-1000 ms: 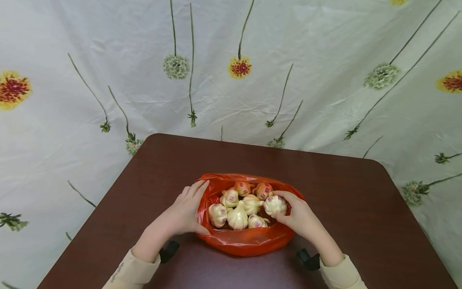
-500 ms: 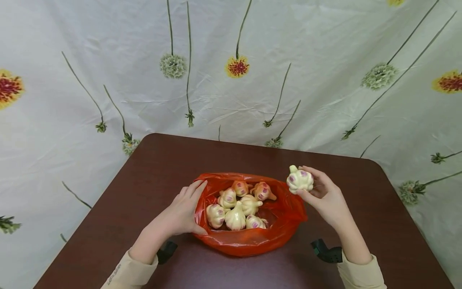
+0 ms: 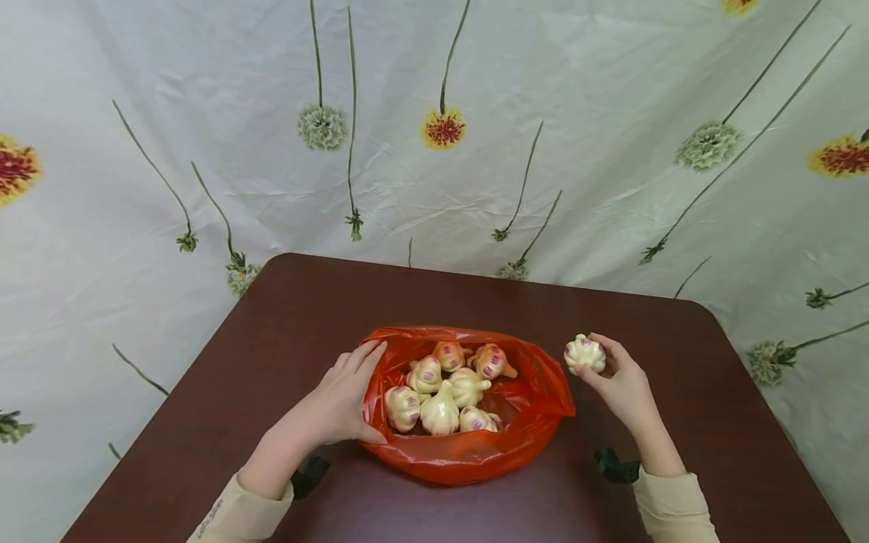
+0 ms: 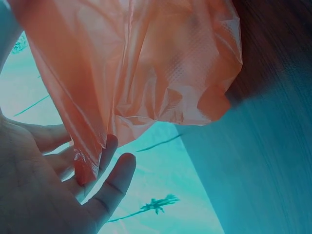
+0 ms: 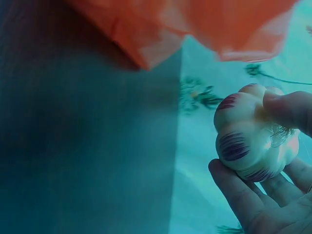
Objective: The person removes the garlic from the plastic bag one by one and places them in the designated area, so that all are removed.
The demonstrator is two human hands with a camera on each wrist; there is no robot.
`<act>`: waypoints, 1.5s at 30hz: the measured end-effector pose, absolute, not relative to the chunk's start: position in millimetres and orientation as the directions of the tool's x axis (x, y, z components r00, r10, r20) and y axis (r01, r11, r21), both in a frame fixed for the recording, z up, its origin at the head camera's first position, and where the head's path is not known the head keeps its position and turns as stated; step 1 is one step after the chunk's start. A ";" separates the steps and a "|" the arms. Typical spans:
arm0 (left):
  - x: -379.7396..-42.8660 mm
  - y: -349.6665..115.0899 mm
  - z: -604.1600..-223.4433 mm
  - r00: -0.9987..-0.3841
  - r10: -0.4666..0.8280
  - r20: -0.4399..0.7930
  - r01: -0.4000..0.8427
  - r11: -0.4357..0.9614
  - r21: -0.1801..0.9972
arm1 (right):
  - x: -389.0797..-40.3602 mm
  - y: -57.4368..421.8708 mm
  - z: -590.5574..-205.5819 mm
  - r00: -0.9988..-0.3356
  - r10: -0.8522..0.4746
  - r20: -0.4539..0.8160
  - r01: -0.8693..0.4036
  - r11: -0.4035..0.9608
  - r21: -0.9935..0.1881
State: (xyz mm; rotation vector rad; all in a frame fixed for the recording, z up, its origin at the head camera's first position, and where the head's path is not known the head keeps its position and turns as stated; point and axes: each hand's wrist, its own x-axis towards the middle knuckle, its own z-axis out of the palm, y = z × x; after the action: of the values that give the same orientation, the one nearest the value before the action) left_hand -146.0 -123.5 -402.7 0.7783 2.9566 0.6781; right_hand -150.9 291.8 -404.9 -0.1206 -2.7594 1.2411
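Note:
A red plastic bag (image 3: 462, 464) lies with its mouth wide open on the table, several garlic bulbs (image 3: 440, 411) inside it. At the bag's left side, my left hand (image 3: 336, 400) spreads along the rim, fingertips at the far edge and thumb at the near one. The left wrist view has a hanging corner of the bag (image 4: 161, 63) against those extended fingers. To the right of the bag, my right hand (image 3: 627, 392) holds one pale garlic bulb (image 3: 584, 354) between thumb and fingers. Purple streaks mark this bulb (image 5: 243, 129) in the right wrist view.
The dark brown table (image 3: 326, 302) has rounded far corners. Behind and beside it hangs a pale cloth (image 3: 407, 90) printed with flowers and stems. Black wrist-camera mounts (image 3: 616, 466) sit below both hands.
My right hand has lifted a garlic bulb out of the bag, carried it right past the rim, then lowered it somewhat. My left hand has stayed at the bag's left rim.

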 end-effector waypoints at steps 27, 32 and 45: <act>-146.2 -120.1 -399.4 -0.878 0.469 0.090 0.465 0.797 0.386 | -149.4 286.8 -443.2 -0.997 0.065 -0.031 0.070 0.789 -0.610; -145.2 -118.1 -397.5 -0.886 0.457 0.077 0.452 0.815 0.363 | -146.7 287.2 -441.4 -0.998 0.046 -0.034 0.058 0.789 -0.612; -145.2 -116.6 -396.1 -0.891 0.447 0.080 0.445 0.825 0.348 | -136.5 283.6 -411.7 -1.000 -0.011 -0.001 -0.008 0.801 -0.599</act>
State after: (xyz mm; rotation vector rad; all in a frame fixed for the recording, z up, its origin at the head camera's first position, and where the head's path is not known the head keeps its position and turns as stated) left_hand -145.2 -116.6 -396.1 0.7327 2.9968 0.5692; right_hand -136.5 283.6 -411.7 0.0163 -2.9853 0.9925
